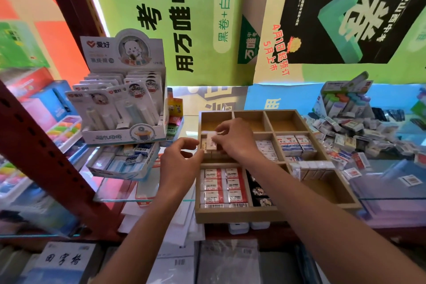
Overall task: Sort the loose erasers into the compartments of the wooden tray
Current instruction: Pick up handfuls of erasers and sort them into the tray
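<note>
A wooden tray (239,215) with several compartments sits on a glass shelf. My right hand (232,138) pinches a pale eraser (211,139) over the middle-left compartment. Beside the tray's left wall hovers my left hand (181,160), its fingers loosely curled and holding nothing. Red-and-white 2B erasers (222,188) fill the front-left compartment. Blue-and-white erasers (295,144) lie in the middle-right compartment, and white ones (311,168) stand in a row in the front-right one. A heap of loose erasers (359,136) lies to the right of the tray.
A white display box of carded items (119,104) stands at the left, with a box of blue erasers (122,159) under it. A red shelf post (41,140) slants across the left. Posters cover the back wall. Notebooks lie on the shelf below.
</note>
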The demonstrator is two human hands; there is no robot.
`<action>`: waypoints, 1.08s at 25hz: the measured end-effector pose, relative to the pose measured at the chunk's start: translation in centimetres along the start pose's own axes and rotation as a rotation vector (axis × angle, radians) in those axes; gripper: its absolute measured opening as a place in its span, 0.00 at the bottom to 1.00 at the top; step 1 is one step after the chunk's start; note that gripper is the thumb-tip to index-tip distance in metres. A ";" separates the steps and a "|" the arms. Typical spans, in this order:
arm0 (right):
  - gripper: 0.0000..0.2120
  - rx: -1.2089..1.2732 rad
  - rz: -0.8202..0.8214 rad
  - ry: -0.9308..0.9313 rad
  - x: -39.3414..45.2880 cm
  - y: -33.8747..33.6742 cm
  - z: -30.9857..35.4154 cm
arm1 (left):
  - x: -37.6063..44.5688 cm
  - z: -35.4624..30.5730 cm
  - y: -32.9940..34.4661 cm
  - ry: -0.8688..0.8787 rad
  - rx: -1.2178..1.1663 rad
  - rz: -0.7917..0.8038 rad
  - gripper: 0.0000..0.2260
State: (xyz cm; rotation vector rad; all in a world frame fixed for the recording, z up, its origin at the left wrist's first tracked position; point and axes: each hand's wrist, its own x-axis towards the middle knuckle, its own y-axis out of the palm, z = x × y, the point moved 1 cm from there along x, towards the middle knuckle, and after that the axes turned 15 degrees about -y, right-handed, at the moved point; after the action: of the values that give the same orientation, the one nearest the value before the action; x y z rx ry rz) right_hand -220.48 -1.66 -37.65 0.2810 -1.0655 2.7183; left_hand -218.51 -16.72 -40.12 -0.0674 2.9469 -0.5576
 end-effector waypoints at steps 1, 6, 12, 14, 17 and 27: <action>0.11 -0.087 0.022 -0.058 0.2 0.3 0.3 | 0.1 0.1 -0.1 0.021 0.031 -0.002 0.07; 0.05 -0.129 0.041 -0.097 0.3 0.7 0.4 | 0.4 0.1 0.3 0.111 0.221 -0.039 0.14; 0.06 -0.191 0.072 -0.139 -0.7 1.5 0.5 | 1.7 -0.3 0.7 0.113 0.393 -0.051 0.15; 0.08 -0.113 0.062 -0.103 -0.5 1.4 0.0 | 1.7 -0.6 1.0 0.113 0.443 -0.092 0.15; 0.10 -0.075 0.128 -0.100 -0.2 0.5 -0.1 | 1.5 -1.0 1.6 0.122 0.477 -0.135 0.14; 0.07 0.141 -0.379 -0.253 -10.6 -13.2 -7.2 | -3.9 -7.1 9.6 0.534 0.570 -0.111 0.11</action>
State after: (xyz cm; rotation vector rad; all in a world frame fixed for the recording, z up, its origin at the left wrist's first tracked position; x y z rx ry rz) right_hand -207.58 11.47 -36.97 0.7824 -0.7793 2.4571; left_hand -215.84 -4.97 -36.59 -0.0212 3.1325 -1.6297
